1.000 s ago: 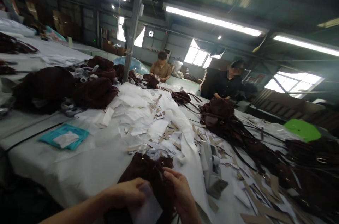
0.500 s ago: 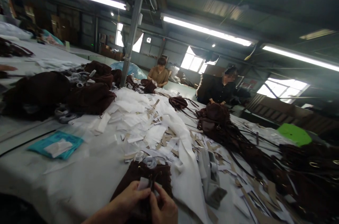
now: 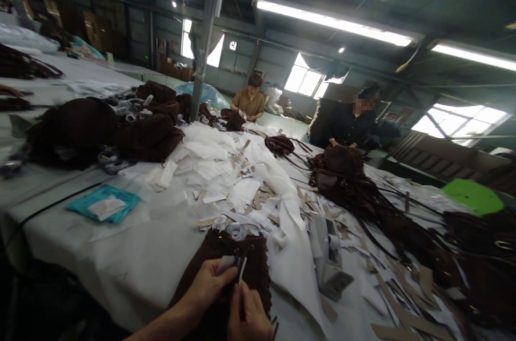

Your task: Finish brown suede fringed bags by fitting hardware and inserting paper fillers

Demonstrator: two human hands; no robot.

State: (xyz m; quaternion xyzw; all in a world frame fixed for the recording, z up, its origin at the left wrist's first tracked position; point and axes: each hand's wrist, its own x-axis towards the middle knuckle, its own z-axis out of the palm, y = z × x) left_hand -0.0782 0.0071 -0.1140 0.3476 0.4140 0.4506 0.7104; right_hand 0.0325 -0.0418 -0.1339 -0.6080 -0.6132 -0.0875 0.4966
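Note:
A dark brown bag (image 3: 258,271) with scalloped edges lies at the table's near edge, beneath both hands. My left hand (image 3: 212,282) is closed, pinching a small pale slip (image 3: 226,263) between thumb and fingers; a dark narrow strap (image 3: 237,259) rises beside its thumb. Just to the right, my right hand (image 3: 250,311) is closed around a dark strap, with a thin white strip (image 3: 242,270) standing above its fingertips. The strap's lower part is hidden by the hand. A pale coiled ring (image 3: 236,231) sits at the bag's far edge.
A grey tape dispenser (image 3: 328,260) stands to the right among paper scraps and white cloth (image 3: 288,233). A teal packet (image 3: 102,204) lies left. Brown bags (image 3: 149,137) are heaped left and more bags (image 3: 338,166) right. Two people (image 3: 248,102) work across the table beyond a metal post (image 3: 205,40).
My hands have moved slightly apart, the right one lower. The white strip now shows between them. The whole view has shifted, with the table scene sitting farther right.

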